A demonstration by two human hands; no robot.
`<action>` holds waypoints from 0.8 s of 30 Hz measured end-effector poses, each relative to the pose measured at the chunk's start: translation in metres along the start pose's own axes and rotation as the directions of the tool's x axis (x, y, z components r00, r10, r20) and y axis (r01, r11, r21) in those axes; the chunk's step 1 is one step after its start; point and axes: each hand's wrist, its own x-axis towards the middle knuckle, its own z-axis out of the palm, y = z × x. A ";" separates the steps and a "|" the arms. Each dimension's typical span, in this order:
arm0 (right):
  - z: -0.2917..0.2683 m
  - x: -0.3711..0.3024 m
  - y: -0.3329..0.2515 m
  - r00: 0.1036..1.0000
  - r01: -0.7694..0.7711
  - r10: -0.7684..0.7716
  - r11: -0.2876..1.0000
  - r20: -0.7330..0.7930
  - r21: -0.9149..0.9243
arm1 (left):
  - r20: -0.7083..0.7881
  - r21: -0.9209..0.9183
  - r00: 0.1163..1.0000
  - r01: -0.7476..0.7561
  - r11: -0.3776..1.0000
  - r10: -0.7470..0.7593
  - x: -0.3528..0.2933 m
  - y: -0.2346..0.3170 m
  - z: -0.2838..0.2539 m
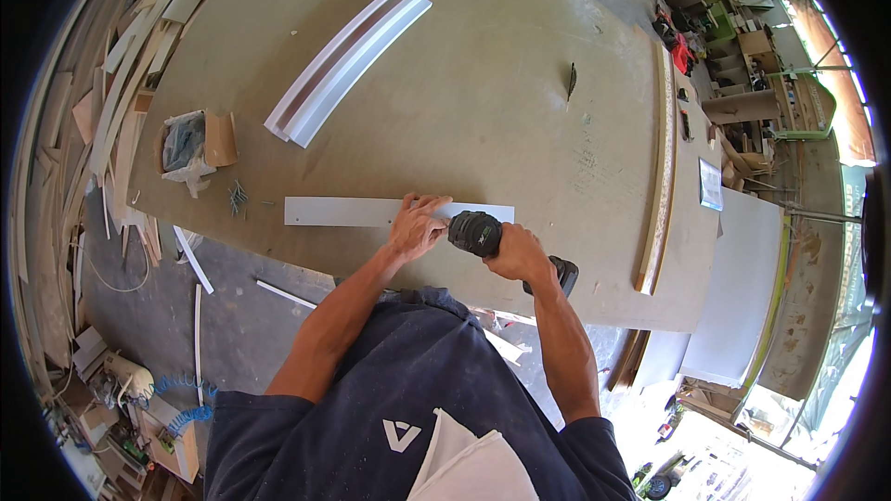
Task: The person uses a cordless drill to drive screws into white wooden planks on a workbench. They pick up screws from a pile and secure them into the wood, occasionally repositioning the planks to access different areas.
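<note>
A long white strip (pixel 339 211) lies flat on the large brown tabletop, with a small hole near its left end. My left hand (pixel 419 226) is closed over the middle of this strip, fingers bent across it. Its fingertips come right up to the nose of a black cordless drill (pixel 476 233). Whether a screw sits between those fingertips and the drill is hidden. Wrapped around the drill's grip is my right hand (pixel 520 252); the tool lies nearly level, nose toward my left hand. Several loose screws (pixel 238 197) lie beyond the strip's left end.
An opened cardboard box (pixel 220 139) stands at the tabletop's left edge. Two white angled profiles (pixel 362 51) lie farther back. A long wooden bar (pixel 661 167) runs along the right side, near a small dark piece (pixel 572 81). Stacked boards (pixel 121 65) crowd the far left.
</note>
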 end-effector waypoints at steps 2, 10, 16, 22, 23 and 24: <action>-0.003 0.001 0.000 1.000 0.006 -0.006 1.000 -0.010 0.022 | 0.004 0.007 1.000 -0.002 1.000 0.002 0.001 -0.001 0.000; 0.002 0.006 0.006 1.000 -0.012 0.013 1.000 -0.023 0.016 | -0.008 -0.012 1.000 -0.003 1.000 0.003 0.001 0.000 0.001; 0.000 0.006 0.002 1.000 -0.006 0.006 1.000 -0.008 0.008 | -0.015 -0.011 1.000 -0.018 1.000 0.018 0.000 -0.001 0.002; -0.001 0.005 0.000 1.000 -0.010 0.010 1.000 0.012 -0.013 | -0.023 -0.017 0.999 -0.028 0.999 0.028 -0.001 0.000 -0.001; 0.002 0.006 0.002 1.000 -0.012 0.012 1.000 0.005 -0.026 | -0.024 -0.015 0.999 -0.028 0.999 0.028 -0.001 0.000 0.000; 0.003 0.006 0.002 1.000 -0.014 0.014 0.999 -0.002 -0.038 | -0.025 -0.012 0.999 -0.027 1.000 0.027 -0.001 -0.001 0.001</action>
